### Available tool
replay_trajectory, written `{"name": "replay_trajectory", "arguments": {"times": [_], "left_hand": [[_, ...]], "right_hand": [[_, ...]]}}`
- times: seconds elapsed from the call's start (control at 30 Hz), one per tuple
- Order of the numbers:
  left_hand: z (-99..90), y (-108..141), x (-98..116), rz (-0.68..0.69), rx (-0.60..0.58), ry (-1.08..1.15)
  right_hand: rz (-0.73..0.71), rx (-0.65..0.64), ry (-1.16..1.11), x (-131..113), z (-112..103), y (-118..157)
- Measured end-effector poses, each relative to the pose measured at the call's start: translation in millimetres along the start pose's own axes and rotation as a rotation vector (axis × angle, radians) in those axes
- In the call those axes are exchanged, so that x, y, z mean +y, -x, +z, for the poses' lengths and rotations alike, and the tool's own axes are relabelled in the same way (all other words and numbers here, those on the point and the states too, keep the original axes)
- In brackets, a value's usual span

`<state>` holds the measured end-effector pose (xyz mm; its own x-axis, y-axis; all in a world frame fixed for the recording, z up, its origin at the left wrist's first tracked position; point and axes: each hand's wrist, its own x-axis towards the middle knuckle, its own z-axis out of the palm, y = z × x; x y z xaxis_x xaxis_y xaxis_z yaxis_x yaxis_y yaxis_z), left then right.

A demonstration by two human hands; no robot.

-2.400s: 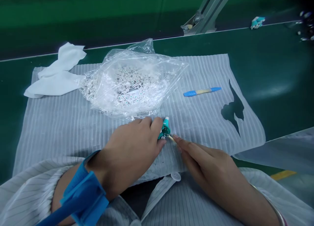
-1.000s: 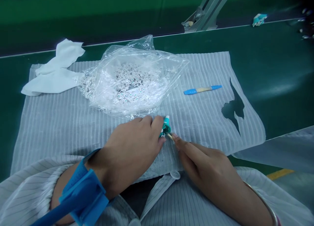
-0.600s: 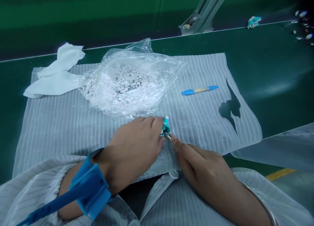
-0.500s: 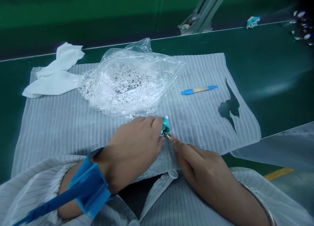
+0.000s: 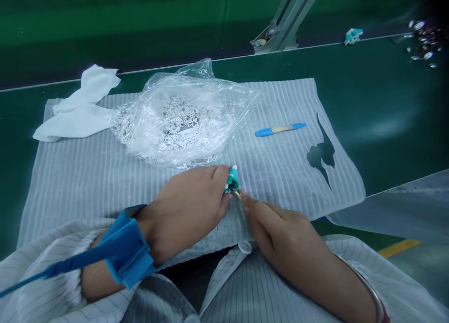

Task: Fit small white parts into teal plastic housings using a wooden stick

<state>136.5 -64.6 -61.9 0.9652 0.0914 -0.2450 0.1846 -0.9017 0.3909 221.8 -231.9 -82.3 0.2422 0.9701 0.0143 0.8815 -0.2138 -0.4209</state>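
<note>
My left hand (image 5: 191, 204) is closed around a small teal and white plastic part (image 5: 233, 177), which pokes out past the thumb and forefinger. Most of that part is hidden by the fingers. In my right hand (image 5: 286, 232), thumb and fingers pinch a thin, pale stick-like tool (image 5: 238, 195). Its tip meets the lower side of the teal part, though the exact contact is too small to make out. Both hands are over the near part of a white ribbed foam sheet (image 5: 140, 192).
Beyond my left hand lies a clear plastic bag (image 5: 228, 98) of many small white pieces. White cloths (image 5: 79, 119) lie left of it. A blue-ended stick (image 5: 280, 129) rests on the right, near a torn hole in the foam. Shiny round pieces (image 5: 426, 42) sit at far right.
The whole view has shifted slightly. Both hands keep their grip, and the pale tool's tip remains at the teal part; only slight finger movement shows.
</note>
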Motion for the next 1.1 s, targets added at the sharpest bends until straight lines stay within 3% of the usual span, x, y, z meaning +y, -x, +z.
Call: {"name": "replay_trajectory", "arguments": {"times": [0.17,0.9,1.0,1.1], "left_hand": [[-2.0,2.2,-1.5,0.006,0.0,0.021],[-0.8,1.0,-2.6,0.059,-0.024,0.018],[-2.2,1.5,-1.7,0.05,-0.027,0.034],[-3.8,0.8,-1.5,-0.004,-0.058,0.044]], "right_hand": [[0.017,-0.028,-0.145,-0.1,-2.1,2.3],[-0.077,-0.025,-0.028,-4.7,4.0,0.3],[0.01,-0.074,-0.15,-3.2,-2.2,-3.5],[0.178,-0.111,-0.488,2.1,-16.4,-9.2]]}}
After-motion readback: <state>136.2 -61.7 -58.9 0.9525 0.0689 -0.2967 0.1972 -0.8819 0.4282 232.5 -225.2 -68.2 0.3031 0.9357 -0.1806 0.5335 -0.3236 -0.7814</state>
